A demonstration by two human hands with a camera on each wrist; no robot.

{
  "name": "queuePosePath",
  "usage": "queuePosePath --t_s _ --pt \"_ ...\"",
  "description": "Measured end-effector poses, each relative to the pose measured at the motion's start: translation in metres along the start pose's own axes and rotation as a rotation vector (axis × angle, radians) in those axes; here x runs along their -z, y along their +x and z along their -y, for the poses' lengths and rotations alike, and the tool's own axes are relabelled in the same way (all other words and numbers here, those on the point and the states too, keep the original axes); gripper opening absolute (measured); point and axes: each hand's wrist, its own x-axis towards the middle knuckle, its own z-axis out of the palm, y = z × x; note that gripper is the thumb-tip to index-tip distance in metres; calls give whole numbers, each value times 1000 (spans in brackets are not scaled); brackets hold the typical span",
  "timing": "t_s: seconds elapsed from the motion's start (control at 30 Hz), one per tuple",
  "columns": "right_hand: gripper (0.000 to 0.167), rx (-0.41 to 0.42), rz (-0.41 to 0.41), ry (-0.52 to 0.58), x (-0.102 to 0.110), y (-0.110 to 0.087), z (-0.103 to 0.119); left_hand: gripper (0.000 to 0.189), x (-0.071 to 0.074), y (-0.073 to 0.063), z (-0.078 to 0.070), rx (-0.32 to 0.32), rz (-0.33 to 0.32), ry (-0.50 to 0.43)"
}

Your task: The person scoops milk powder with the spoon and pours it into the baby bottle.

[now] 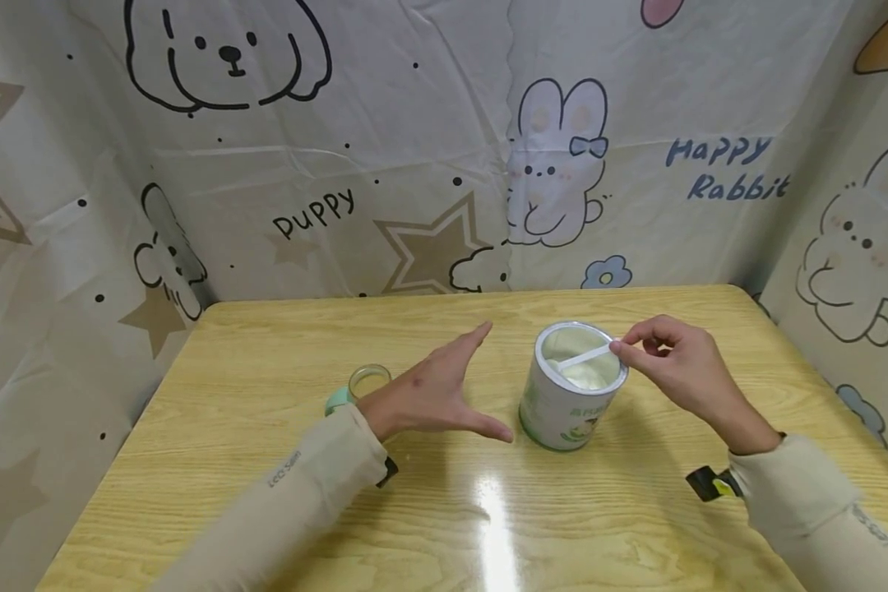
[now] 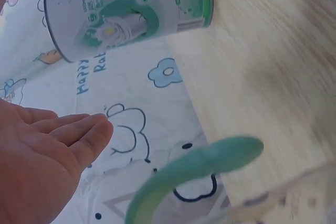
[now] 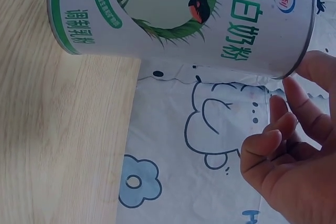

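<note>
A white and green milk powder can (image 1: 566,415) stands upright on the table with its top off, pale powder (image 1: 588,376) inside. My right hand (image 1: 681,362) pinches the end of a white scoop's handle (image 1: 588,355) at the can's right rim; the scoop's other end reaches into the powder. In the right wrist view, thumb and index finger meet at the rim of the can (image 3: 184,45). To the left of the can, my left hand (image 1: 432,390) is held with thumb and fingers spread, apart from it. Behind that wrist is a glass cup (image 1: 370,378) with a mint-green handle (image 2: 194,166), partly hidden.
The wooden table (image 1: 281,353) extends around the can and the cup. A printed cloth (image 1: 414,123) with puppies, rabbits and stars hangs along the back and both sides, down to the table's edges.
</note>
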Motion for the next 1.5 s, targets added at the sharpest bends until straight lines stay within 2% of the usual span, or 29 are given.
queuePosePath --t_s 0.23,0.5,0.67,0.93,1.07,1.17,1.3,1.5 --pt "13 15 1 22 -2 2 1 135 -14 8 -4 -41 0 -43" --pt "14 23 -15 84 -2 1 1 135 -26 19 -6 -54 -17 -66" --pt "12 79 -72 105 -3 0 -1 135 -35 27 -8 -63 -40 -79" --pt "5 176 -142 36 -1 -1 -1 130 -46 41 -10 -36 -96 -112" --pt "10 242 -136 6 0 -1 -2 125 -53 48 -10 -80 -129 -157" --pt "13 275 -116 -14 2 0 -2 115 -58 54 -10 -143 -159 -212" --pt "11 242 -68 -6 5 0 -1 104 -64 60 -10 -220 -197 -277" --pt "5 124 10 59 8 -2 1 103 -70 63 -11 -218 -235 -308"
